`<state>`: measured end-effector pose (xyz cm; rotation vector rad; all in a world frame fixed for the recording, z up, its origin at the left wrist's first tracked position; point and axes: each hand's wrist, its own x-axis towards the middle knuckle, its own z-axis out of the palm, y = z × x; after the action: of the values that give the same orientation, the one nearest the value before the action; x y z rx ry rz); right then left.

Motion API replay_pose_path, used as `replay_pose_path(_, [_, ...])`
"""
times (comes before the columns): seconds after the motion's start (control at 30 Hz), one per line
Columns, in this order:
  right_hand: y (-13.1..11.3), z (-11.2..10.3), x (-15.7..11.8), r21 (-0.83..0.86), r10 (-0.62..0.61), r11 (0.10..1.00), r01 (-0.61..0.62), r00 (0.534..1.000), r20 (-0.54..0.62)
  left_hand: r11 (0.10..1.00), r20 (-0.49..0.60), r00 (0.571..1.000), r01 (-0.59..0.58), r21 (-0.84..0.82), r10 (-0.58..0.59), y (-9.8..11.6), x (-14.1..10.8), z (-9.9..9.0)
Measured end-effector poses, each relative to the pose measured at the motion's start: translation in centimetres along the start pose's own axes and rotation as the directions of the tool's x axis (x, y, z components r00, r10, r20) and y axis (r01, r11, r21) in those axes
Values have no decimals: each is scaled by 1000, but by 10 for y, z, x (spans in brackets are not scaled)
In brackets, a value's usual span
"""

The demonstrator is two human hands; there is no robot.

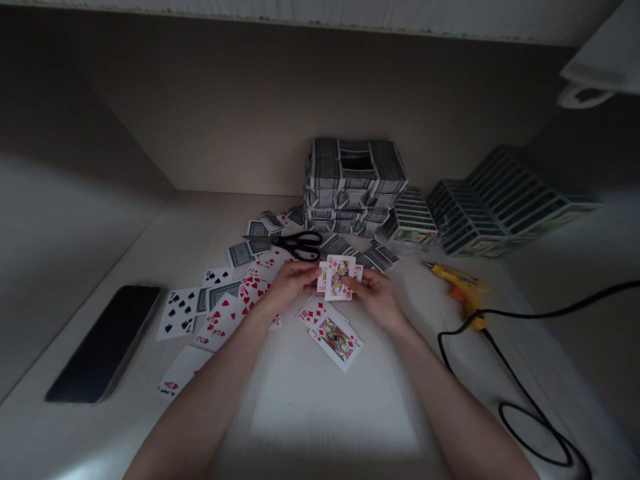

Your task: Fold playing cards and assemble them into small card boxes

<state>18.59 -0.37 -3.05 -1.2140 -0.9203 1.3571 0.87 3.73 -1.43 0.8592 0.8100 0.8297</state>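
Both hands are on the held cards [340, 283]: L hand [293, 283] pinches the left edge, R hand [375, 295] has its thumb over the front face, fingers narrow on both sides. Front one looks like a queen, w/ king corners poking out behind.

IMO best way is a light grip at the edges w/ R thumb kept flat, b/c they're prob slick & could fan out or bend if squeezed.

Counts: 2 hands. Held cards: at least 2, exact no. unclear. Just below the fingers, 3 readable cards: 7, 10 & J [337, 339]. Left of L fingers, loose cards [177, 313] overlap too much to count. Scissors [277, 243] x1, just beyond L fingers. Box [325, 175] x1, made of cards, beyond both hands. Glue gun [463, 287] x1, right of R fingers. Phone [105, 343] x1, well left of L fingers.
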Motion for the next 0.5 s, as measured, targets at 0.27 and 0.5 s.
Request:
replay_pose_path(0.27, [2, -1, 1, 23, -14, 1000, 14, 999, 28, 998, 4, 1000, 9, 59, -9, 0, 0, 4])
replay_pose_path(0.5, [6, -1, 2, -23, -52, 998, 51, 999, -1, 977, 14, 998, -64, 204, 62, -2, 1, 7])
